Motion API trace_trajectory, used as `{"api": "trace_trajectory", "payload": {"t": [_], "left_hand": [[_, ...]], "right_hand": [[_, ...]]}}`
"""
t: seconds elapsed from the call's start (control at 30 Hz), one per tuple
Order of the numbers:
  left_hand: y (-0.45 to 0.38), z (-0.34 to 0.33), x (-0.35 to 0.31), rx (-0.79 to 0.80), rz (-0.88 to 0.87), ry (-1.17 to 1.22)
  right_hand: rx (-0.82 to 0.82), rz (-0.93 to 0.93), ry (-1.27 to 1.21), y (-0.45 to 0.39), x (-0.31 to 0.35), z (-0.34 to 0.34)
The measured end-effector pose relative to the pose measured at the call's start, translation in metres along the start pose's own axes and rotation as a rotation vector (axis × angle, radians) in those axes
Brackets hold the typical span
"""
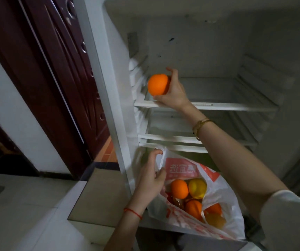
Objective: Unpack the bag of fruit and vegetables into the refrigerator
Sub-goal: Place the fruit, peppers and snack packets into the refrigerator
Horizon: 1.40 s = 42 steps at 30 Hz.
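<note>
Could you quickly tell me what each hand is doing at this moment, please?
Left hand: closed on the plastic bag's handle.
Right hand: closed around an orange at the upper shelf.

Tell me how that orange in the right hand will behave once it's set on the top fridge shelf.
The orange is round, so it will probably roll on the flat glass shelf. The right hand wraps it with spread fingers, which suggests it is firm and not fragile. The shelf's raised front rim may stop it.
</note>
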<state>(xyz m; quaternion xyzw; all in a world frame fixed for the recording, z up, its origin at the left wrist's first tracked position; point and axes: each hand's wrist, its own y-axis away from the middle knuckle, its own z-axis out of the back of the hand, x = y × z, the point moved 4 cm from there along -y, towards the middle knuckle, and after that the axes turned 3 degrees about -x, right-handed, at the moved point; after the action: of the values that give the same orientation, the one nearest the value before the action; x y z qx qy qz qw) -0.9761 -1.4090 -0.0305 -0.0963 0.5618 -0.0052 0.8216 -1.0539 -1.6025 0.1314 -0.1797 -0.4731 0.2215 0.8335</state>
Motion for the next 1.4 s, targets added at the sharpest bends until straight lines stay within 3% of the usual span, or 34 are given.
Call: {"api": "trace_trajectory", "payload": {"t": [0.17,0.43,0.5,0.6,0.67,0.77,1.03,1.2,1.4], "left_hand": [[0.000,0.000,0.001,0.011,-0.017,0.007],[0.002,0.001,0.006,0.022,0.003,0.033],[0.003,0.001,0.007,0.018,0.004,0.031],[0.004,0.002,0.009,0.009,-0.006,0.026],[0.006,0.003,0.008,0.002,-0.024,0.027],[0.011,0.004,0.005,0.016,-0.068,0.046],[0.025,0.001,0.012,0.011,-0.068,0.033],[0.028,0.002,0.006,-0.011,-0.084,0.033],[0.029,0.004,0.006,-0.042,-0.067,0.023]], "right_hand": [[0.058,-0.050,0.112,-0.011,-0.006,-0.012],[0.114,-0.178,-0.057,-0.005,-0.006,-0.007],[0.020,-0.160,-0.078,0.004,-0.001,0.003],[-0.247,-0.045,-0.136,0.042,0.003,0.032],[-0.280,0.002,-0.184,0.081,-0.001,0.048],[-0.075,-0.060,-0.165,0.147,-0.027,0.052],[0.503,-0.246,0.337,0.266,-0.147,-0.006],[0.695,-0.301,0.574,0.276,-0.187,-0.055],[0.731,-0.284,0.728,0.272,-0.209,-0.083]]}}
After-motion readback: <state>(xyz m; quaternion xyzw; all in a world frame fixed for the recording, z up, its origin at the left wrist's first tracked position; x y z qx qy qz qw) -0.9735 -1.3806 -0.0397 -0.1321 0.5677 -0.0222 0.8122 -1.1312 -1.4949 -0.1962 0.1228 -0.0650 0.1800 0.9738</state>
